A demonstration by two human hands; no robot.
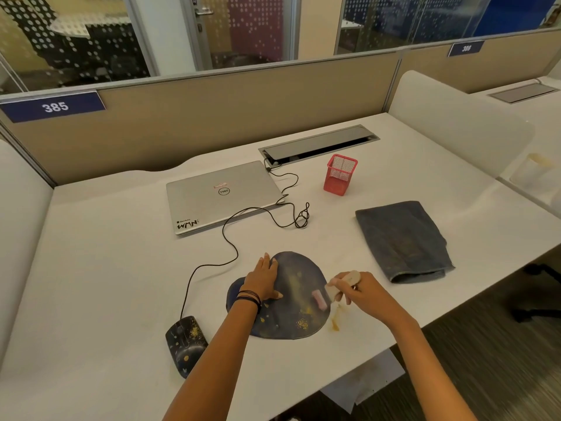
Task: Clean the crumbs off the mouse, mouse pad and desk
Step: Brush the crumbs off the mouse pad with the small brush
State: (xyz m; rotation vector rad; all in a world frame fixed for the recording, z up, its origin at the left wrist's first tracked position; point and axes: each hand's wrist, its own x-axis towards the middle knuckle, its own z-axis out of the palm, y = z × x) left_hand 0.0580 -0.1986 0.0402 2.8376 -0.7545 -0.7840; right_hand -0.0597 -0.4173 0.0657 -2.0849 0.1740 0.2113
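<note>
A dark, rounded mouse pad (291, 317) lies on the white desk (106, 284), scattered with yellow crumbs (302, 323). My left hand (262, 279) rests flat on the pad's upper left part, fingers spread. My right hand (358, 288) grips a small cream-handled brush (343, 285) whose pink bristles (319, 298) touch the pad's right side. More crumbs (334, 322) lie on the desk just right of the pad. A black wired mouse (185, 344) with crumbs on it sits to the pad's lower left, partly hidden by my left forearm.
A closed silver laptop (218, 196) lies behind the pad, with the mouse cable (230, 247) looping past it. A red mesh pen holder (340, 174) stands at the back right. A folded grey cloth (403, 241) lies to the right. The desk's front edge runs diagonally at the lower right.
</note>
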